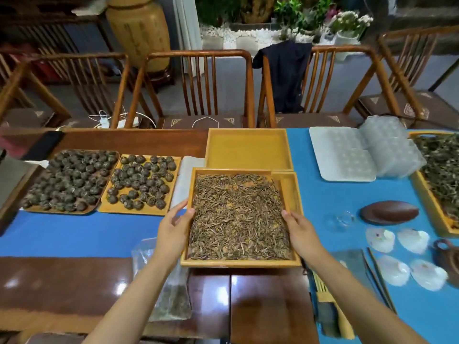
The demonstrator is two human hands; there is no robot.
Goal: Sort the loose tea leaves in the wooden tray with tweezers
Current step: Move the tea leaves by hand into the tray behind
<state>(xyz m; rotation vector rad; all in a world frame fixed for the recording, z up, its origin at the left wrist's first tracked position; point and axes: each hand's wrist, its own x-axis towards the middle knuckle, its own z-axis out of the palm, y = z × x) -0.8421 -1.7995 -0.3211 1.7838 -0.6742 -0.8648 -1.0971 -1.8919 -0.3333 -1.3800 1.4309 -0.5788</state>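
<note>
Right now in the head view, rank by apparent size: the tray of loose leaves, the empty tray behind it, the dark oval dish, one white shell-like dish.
1. Tray of loose leaves, nearer the camera, so possibly not truly larger
2. Empty tray
3. Dark oval dish
4. White shell-like dish

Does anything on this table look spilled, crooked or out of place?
Nothing looks spilled. The tray of loose tea leaves, held at its sides by the left hand and right hand, sits overlapping another wooden tray beneath it. The tweezers lie unused at the right.
</note>
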